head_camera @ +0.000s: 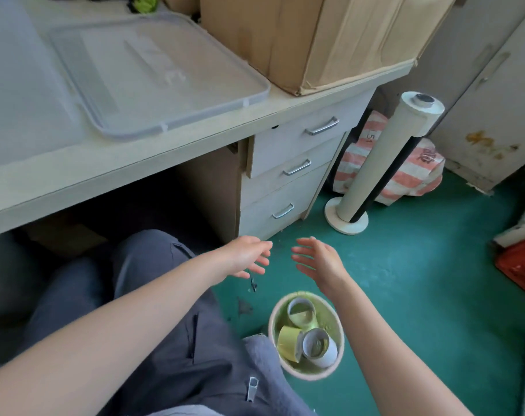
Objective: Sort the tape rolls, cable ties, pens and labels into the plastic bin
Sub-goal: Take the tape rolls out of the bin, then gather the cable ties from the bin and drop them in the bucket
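Your left hand (249, 255) and your right hand (318, 259) were both stretched out in front of you, above the floor (420, 280). They faced each other with a small gap between them. The fingers of both were straight and loosely spread, and neither hand held anything. A small dark scrap (252, 285) showed just under your left fingers; I could not tell if it was in the air or on the floor.

Below your right wrist, a round tub (303, 293) stood on the floor beside your leg (165, 325). Three rolls lay inside it: one white (300, 310) at the far side, one yellow (288, 340) and one more white (319, 346) at the near side, and these two touched each other.

Farther away, the bench (105, 169) carried a clear lid (153, 76), which lay flat near its edge. A cardboard box (300, 40) stood just beside the lid. Three drawers (291, 163) were under the bench. To the right of them a tower fan (384, 157) stood on the floor, with a striped bag (414, 175) behind it. A red crate (522, 265) was at the right edge.
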